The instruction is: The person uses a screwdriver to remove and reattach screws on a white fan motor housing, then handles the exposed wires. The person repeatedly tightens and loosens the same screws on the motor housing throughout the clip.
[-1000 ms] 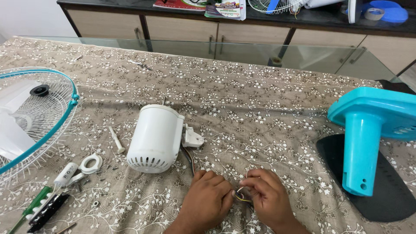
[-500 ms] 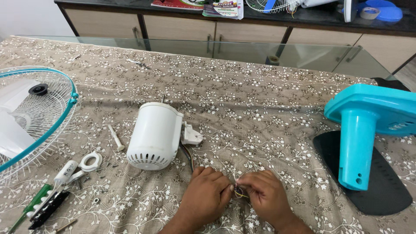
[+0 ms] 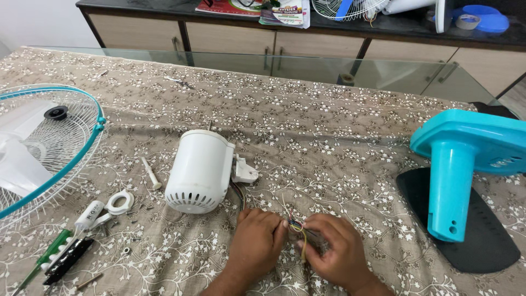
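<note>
Pinching thin coloured wires (image 3: 298,227) between them, the left hand (image 3: 257,246) and right hand (image 3: 337,255) meet fingertip to fingertip; the wires run up-left to the white motor housing (image 3: 198,171), nearer the left hand.

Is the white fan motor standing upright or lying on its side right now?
On its side. The white motor housing lies lengthwise on the tablecloth, its vented end facing the camera, its wires running to both hands.

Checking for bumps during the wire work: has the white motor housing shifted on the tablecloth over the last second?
No. The white motor housing lies in the same spot relative to the white pin to its left and the teal stand; only the camera drifted slightly.
</note>
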